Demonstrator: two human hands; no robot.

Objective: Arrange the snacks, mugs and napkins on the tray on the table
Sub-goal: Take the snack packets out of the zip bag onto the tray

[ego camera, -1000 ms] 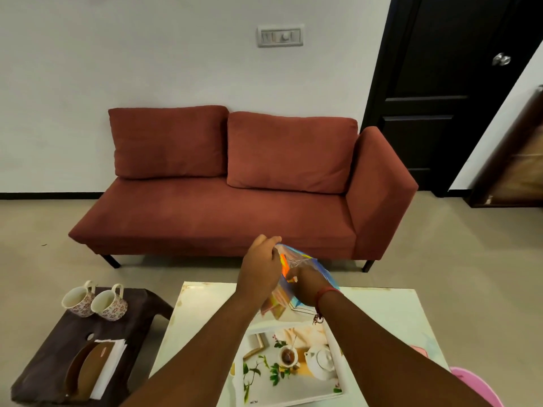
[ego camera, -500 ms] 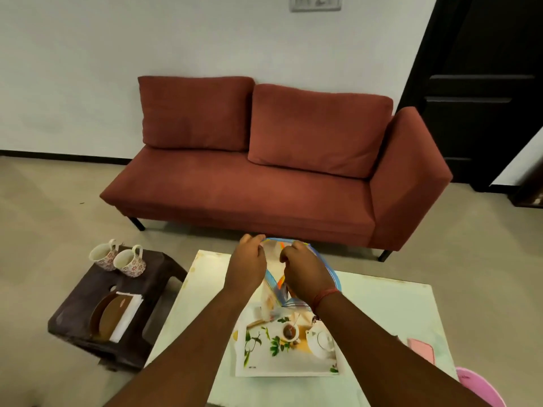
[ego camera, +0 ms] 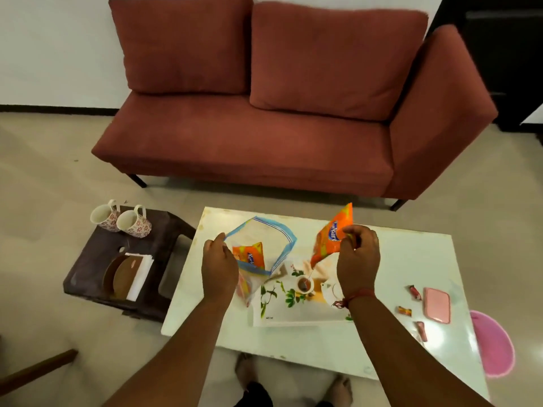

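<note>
While left grip [ego camera: 219, 267] holds bag [ego camera: 261, 233], right grip [ego camera: 357, 257] pinches pkt [ego camera: 330, 239].

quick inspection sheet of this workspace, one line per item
surface: white table, glossy, holds the printed tray
job's things: orange snack packet held over the tray; second packet inside the zip bag; two mugs and napkins on the dark side stool
clutter: pink case, small sweets
grips: left hand holds the bag rim; right hand pinches the packet
cables: nothing seen
surroundings: red sofa, dark door
</note>
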